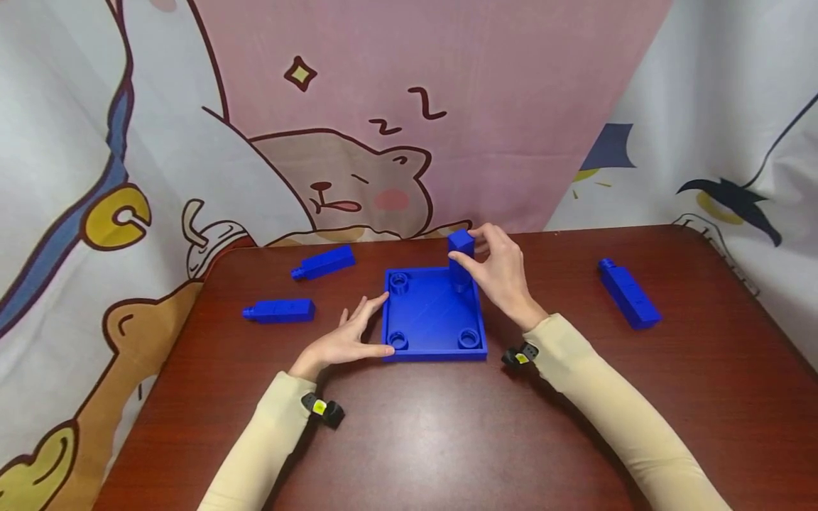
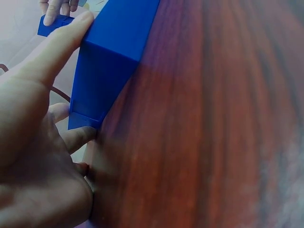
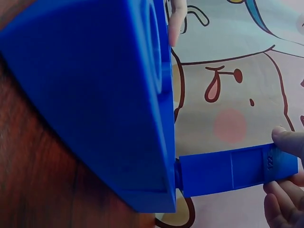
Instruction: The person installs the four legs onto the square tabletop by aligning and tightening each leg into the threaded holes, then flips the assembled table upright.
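Note:
A square blue tray-like base (image 1: 429, 312) with raised edges lies on the table, round sockets showing in three corners. My left hand (image 1: 345, 337) rests against its left side, fingers extended along the wall and thumb at the near left corner. With thumb and fingertips, my right hand (image 1: 505, 270) pinches the top of a blue square leg (image 1: 461, 259). The leg stands upright at the far right corner; in the right wrist view, the narrow peg of the leg (image 3: 223, 171) meets the base (image 3: 90, 95). The socket beneath it is hidden.
Two similar blue legs lie on the left, one farther back (image 1: 324, 262) and one nearer (image 1: 281, 311). Another blue leg (image 1: 629, 294) lies on the right. The brown wooden table (image 1: 434, 440) ends at a printed curtain (image 1: 434, 85) behind.

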Tool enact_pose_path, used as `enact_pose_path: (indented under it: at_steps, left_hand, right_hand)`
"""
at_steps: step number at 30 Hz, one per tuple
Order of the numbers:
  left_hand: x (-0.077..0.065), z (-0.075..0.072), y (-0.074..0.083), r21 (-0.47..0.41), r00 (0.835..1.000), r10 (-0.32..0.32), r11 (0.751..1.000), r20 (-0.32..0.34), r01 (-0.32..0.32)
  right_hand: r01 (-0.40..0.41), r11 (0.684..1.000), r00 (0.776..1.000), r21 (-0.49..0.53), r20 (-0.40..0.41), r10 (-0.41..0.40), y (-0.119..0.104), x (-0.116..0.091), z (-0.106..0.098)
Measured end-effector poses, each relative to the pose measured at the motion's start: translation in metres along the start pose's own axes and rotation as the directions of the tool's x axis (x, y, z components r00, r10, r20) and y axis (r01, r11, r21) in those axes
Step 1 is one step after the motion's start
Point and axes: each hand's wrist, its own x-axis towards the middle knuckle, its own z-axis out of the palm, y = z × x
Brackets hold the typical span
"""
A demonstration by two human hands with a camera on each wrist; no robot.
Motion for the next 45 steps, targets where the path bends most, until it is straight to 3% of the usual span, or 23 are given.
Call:
enact_pose_path:
  at_steps: [5, 7, 9, 11, 14, 18, 21, 24, 27, 34, 37, 40, 43, 45]
  left_hand:
    - [0.001, 0.001, -0.001, -0.003, 1.0, 0.005, 1.0, 0.003, -0.005]
    - [0.001, 0.001, -0.002, 0.0, 1.0, 0.006, 1.0, 0.006, -0.006]
    - [0.0, 0.001, -0.002, -0.005, 1.0, 0.006, 1.0, 0.008, -0.006]
    - [0.0, 0.001, -0.002, -0.007, 1.0, 0.007, 1.0, 0.007, -0.007]
    - [0.0, 0.001, -0.001, -0.012, 1.0, 0.009, 1.0, 0.006, -0.009]
    - [0.001, 0.001, -0.002, -0.008, 1.0, 0.015, 1.0, 0.007, -0.015]
    - [0.002, 0.002, -0.002, -0.008, 1.0, 0.018, 1.0, 0.011, -0.018]
    - [0.002, 0.002, -0.002, -0.008, 1.0, 0.014, 1.0, 0.017, -0.014]
    - [0.003, 0.003, -0.003, -0.011, 1.0, 0.009, 1.0, 0.02, -0.009]
    - [0.002, 0.002, -0.002, -0.014, 1.0, 0.017, 1.0, 0.017, -0.017]
    - [0.001, 0.0, -0.002, -0.02, 1.0, 0.017, 1.0, 0.011, -0.016]
    - [0.001, 0.0, -0.003, -0.017, 1.0, 0.018, 1.0, 0.004, -0.018]
    - [0.0, 0.0, -0.004, -0.014, 1.0, 0.023, 1.0, 0.0, -0.023]
    - [0.0, -0.001, -0.004, -0.015, 1.0, 0.022, 1.0, -0.002, -0.022]
  right_hand:
    - [-0.029, 0.999, 0.999, 0.031, 0.029, 0.029, 0.002, -0.001, -0.001]
    - [-0.042, 0.998, 0.994, 0.044, 0.1, 0.037, 0.002, 0.002, -0.005]
    - [-0.048, 0.997, 0.975, 0.066, 0.219, 0.032, 0.003, 0.008, -0.011]
    - [-0.05, 0.992, 0.932, 0.118, 0.361, 0.004, 0.005, 0.017, -0.019]
    - [-0.1, 0.969, 0.827, 0.225, 0.56, -0.045, 0.01, 0.031, -0.03]
    - [-0.179, 0.926, 0.702, 0.331, 0.703, -0.115, 0.018, 0.044, -0.038]
    - [-0.225, 0.897, 0.646, 0.379, 0.748, -0.154, 0.023, 0.047, -0.041]
    - [-0.263, 0.872, 0.626, 0.413, 0.761, -0.172, 0.027, 0.047, -0.042]
    - [-0.261, 0.866, 0.639, 0.427, 0.748, -0.177, 0.029, 0.046, -0.042]
    - [-0.242, 0.901, 0.714, 0.361, 0.695, -0.086, 0.029, 0.039, -0.039]
    - [-0.242, 0.909, 0.766, 0.34, 0.642, -0.036, 0.027, 0.035, -0.036]
    - [-0.239, 0.921, 0.833, 0.307, 0.552, 0.033, 0.014, 0.03, -0.036]
    - [-0.219, 0.944, 0.905, 0.246, 0.412, 0.103, 0.007, 0.022, -0.028]
    - [-0.211, 0.958, 0.938, 0.191, 0.314, 0.145, 0.0, 0.016, -0.023]
